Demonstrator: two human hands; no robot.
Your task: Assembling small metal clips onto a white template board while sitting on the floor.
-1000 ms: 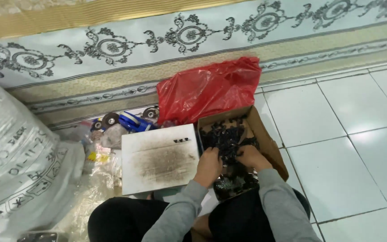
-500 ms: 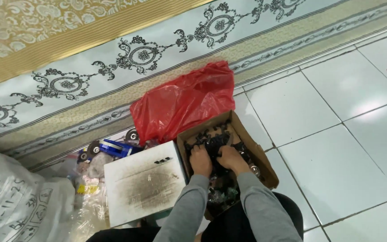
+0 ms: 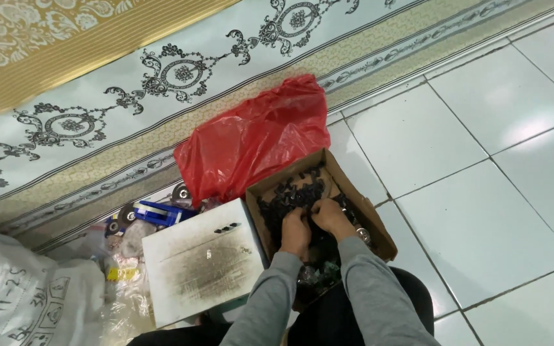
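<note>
1. The left hand (image 3: pixel 295 232) is down inside a brown cardboard box (image 3: pixel 354 186), fingers curled among a heap of small black plastic parts (image 3: pixel 290 195); whether it actually grips one, I cannot tell.
2. The right hand (image 3: pixel 331 214) sits just beside it, touching it, fingertips pinched together over the same black parts; what it pinches is too small to make out.
3. Both forearms wear grey sleeves (image 3: pixel 373 295).
4. The box stands on the white tiled floor (image 3: pixel 482 192), open.
5. A crumpled red plastic bag (image 3: pixel 258 138) lies against the box's far side.
6. A smudged white flat box (image 3: pixel 203 266) lies just left of the cardboard box.
7. Beyond it lies a blue object (image 3: pixel 155 213); a white printed sack (image 3: pixel 27 295) fills the lower left corner.
</note>
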